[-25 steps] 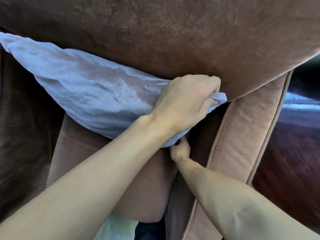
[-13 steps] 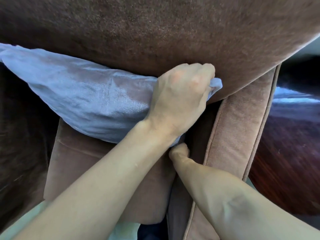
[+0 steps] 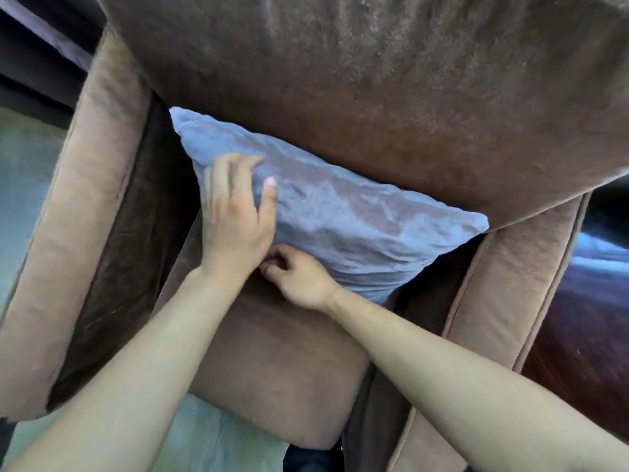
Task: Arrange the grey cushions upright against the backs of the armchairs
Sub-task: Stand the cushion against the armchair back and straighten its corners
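Observation:
A grey cushion [image 3: 357, 226] stands on edge on the seat [image 3: 272, 369] of a brown velvet armchair and leans against the chair back [image 3: 374, 80]. Its top edge slopes down to the right. My left hand [image 3: 235, 212] grips the cushion's left side, with the fingers wrapped over the left edge and the thumb pressed on the front face. My right hand [image 3: 299, 277] is curled at the cushion's bottom edge, where it meets the seat, and pinches the fabric there. The fingertips of both hands are partly hidden by the cushion.
The left armrest [image 3: 78, 216] and the right armrest [image 3: 503, 294] close in the seat on both sides. A pale rug [image 3: 20, 185] lies to the left and under the chair's front. Dark red wooden floor [image 3: 585, 335] shows at the right.
My left hand let go of the cushion's right corner and moved to its left side. My right hand shifted left along the bottom edge. The view pulled back, showing both armrests.

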`<action>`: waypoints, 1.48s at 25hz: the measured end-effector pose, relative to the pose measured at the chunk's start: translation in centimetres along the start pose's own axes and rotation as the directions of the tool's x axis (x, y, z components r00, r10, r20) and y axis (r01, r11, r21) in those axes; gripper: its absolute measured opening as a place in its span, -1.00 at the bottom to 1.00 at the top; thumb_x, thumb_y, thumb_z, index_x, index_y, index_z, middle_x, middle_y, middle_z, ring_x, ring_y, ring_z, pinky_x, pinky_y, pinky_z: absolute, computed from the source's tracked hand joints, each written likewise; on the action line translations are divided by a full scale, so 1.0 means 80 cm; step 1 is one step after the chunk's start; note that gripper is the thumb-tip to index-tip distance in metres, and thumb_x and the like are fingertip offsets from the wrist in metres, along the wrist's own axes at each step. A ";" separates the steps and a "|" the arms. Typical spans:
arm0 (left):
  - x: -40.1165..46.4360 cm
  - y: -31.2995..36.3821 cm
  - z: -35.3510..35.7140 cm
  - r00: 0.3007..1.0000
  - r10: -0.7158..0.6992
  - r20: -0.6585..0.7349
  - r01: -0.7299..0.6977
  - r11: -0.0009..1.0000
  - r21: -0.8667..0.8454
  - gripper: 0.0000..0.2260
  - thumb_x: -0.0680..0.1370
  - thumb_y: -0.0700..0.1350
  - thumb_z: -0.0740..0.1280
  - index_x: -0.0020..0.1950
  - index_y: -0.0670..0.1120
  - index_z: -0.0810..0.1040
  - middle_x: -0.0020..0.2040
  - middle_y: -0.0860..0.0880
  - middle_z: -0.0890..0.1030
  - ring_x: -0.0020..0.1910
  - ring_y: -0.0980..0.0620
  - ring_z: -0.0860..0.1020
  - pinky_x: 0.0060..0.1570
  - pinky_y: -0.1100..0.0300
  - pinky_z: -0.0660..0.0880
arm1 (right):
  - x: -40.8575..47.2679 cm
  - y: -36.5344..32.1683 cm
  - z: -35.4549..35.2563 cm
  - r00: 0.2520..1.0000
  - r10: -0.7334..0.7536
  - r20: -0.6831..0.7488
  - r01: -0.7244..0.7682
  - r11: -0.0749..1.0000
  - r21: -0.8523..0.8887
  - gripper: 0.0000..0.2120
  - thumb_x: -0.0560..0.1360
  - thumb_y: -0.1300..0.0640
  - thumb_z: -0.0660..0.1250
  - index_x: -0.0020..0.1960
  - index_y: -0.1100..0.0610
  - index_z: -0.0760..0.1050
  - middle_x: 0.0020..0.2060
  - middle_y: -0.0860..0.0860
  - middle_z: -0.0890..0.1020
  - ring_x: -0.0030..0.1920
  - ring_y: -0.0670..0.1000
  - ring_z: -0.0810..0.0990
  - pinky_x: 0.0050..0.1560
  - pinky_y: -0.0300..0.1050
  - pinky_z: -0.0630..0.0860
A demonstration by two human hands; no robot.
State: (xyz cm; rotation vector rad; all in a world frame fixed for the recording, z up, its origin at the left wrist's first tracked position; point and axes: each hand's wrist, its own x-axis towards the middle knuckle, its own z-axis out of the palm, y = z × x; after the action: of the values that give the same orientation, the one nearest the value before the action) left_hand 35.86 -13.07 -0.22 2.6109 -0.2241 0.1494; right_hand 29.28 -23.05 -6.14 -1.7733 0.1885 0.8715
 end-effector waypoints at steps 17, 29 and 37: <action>-0.072 -0.311 0.167 0.674 -0.597 0.435 0.698 0.708 -0.111 -0.53 0.60 -0.12 0.12 0.52 -0.04 0.41 0.46 -0.17 0.46 0.43 -0.20 0.41 0.37 0.10 0.32 | 0.148 -0.196 -0.029 0.752 -0.541 -0.377 0.023 0.593 -0.805 -0.66 0.53 -0.14 0.30 0.18 0.04 0.57 0.03 0.01 0.68 0.06 0.11 0.59 -0.10 0.01 0.52; -0.158 -0.307 0.133 0.725 -0.577 0.376 0.614 0.789 0.028 -0.86 0.49 -0.41 0.28 -0.03 -0.28 0.59 -0.10 -0.29 0.57 -0.05 -0.33 0.58 -0.06 -0.12 0.51 | 0.127 -0.212 -0.047 0.645 -0.617 -0.451 0.110 0.659 -0.744 -0.81 0.54 -0.01 0.33 0.10 -0.03 0.64 0.00 -0.12 0.66 0.07 -0.03 0.61 0.07 -0.12 0.49; -0.145 -0.264 0.130 0.515 -0.844 0.149 0.857 0.504 -0.111 -0.68 0.63 -0.24 0.25 0.39 -0.18 0.52 0.30 -0.25 0.56 0.32 -0.28 0.48 0.35 -0.08 0.40 | 0.071 -0.154 -0.066 0.543 -0.687 -0.482 0.211 0.668 -0.714 -0.85 0.54 0.15 0.36 0.08 0.10 0.65 -0.07 0.01 0.67 -0.11 0.02 0.63 0.01 -0.21 0.46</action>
State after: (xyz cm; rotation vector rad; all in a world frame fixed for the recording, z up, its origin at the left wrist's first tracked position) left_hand 29.12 1.33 -21.11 2.2363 1.0113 -0.3175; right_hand 42.21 -21.31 0.32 -2.5264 -0.0934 -0.3078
